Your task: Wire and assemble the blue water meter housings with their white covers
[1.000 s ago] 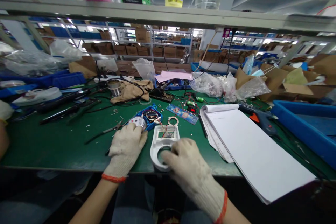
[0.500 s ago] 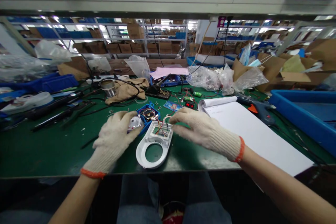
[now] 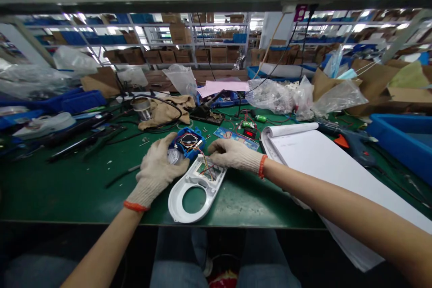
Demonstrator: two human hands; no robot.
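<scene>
On a green workbench (image 3: 67,189) crowded with tools and wiring, a person in knitted white gloves with orange cuffs works over a small electronic device lying open in two parts. The white plastic cover (image 3: 195,189) lies flat near the table's front edge, between the two forearms; it is paddle-shaped, with a large round opening at its near end and a rectangular window at the far end, where thin red and other coloured wires cross. Just beyond it, touching or nearly so, sits the blue housing (image 3: 187,141), its round dark component and wiring exposed. The left hand (image 3: 157,171) is curled around a round silvery part (image 3: 173,156) at the blue housing's near side, fingers closed about it. The right hand (image 3: 232,155) rests at the cover's far end, fingertips drawn together over the wires; whether they pinch one cannot be told. A white notepad (image 3: 320,162) lies open to the right, with a blue bin (image 3: 405,139) beyond it.
</scene>
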